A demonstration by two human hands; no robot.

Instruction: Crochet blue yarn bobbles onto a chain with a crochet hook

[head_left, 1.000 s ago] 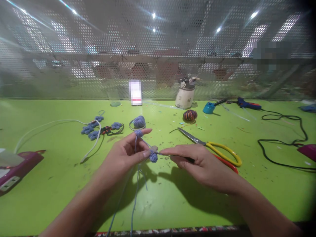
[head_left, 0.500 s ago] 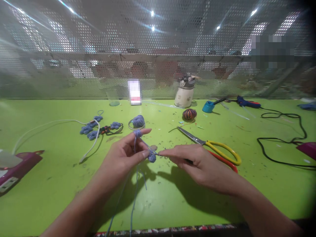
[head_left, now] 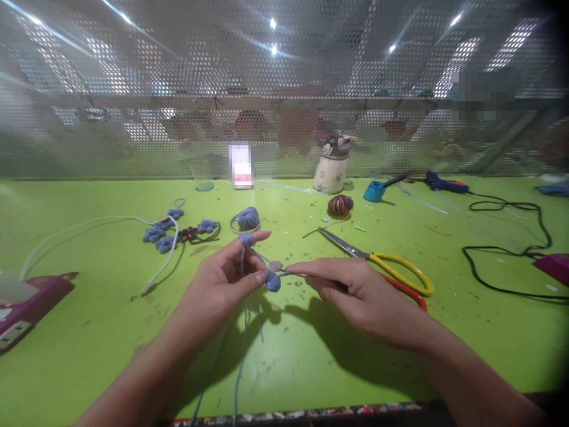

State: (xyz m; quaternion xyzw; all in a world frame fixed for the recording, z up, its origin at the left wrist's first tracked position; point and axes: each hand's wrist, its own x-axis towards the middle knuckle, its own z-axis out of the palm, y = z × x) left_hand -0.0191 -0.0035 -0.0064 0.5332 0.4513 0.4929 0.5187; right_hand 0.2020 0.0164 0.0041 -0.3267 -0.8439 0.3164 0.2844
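A small blue crocheted piece (head_left: 273, 282) sat at the centre, held above the green tabletop (head_left: 293, 367), pinched at its left edge by my left hand (head_left: 226, 279), which came from nine o'clock. My left thumb pressed on it; the fingertips behind were hidden. My left index finger stretched out straight, well apart from the thumb, with blue yarn (head_left: 246, 240) wound round it, probably to keep the strand taut. At three o'clock my right hand (head_left: 351, 287) gripped a thin hook (head_left: 299, 274), fingers curled in and index finger laid along the shaft, seemingly for fine control; much of the hook was hidden in my grasp. Yarn ran between hook and piece, and loose strands (head_left: 240, 360) hung towards half past six. Farther out, a blue yarn ball (head_left: 248, 219) lay at eleven, a multicoloured yarn ball (head_left: 340, 205) between one and two, and scissors (head_left: 361, 254), partly behind my right hand, from two to three, likely placed for easy reach. Blue crocheted flowers (head_left: 153, 235) lay at ten. A phone (head_left: 242, 168) stood upright at half past eleven, perhaps for easy viewing.
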